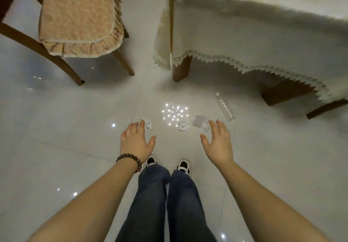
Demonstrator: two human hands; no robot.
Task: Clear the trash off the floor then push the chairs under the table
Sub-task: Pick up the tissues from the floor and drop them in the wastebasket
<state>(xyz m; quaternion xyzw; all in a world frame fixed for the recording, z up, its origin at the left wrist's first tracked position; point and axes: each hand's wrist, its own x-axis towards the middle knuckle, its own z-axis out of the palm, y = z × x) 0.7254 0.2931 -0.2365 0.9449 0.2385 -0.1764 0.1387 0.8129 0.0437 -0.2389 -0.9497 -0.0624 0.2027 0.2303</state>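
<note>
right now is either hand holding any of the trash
No, the left hand and right hand are both open and empty, with the clear bottle lying on the floor.

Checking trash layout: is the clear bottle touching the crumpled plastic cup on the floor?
Apart. The head view shows bare floor tile between the bottle and the crumpled cup.

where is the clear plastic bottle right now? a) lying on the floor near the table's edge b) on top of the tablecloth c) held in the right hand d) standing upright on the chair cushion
a: the clear plastic bottle lies on its side on the glossy white tiled floor, just in front of the white lace-trimmed tablecloth; both the left hand and the right hand are open and empty.
</note>
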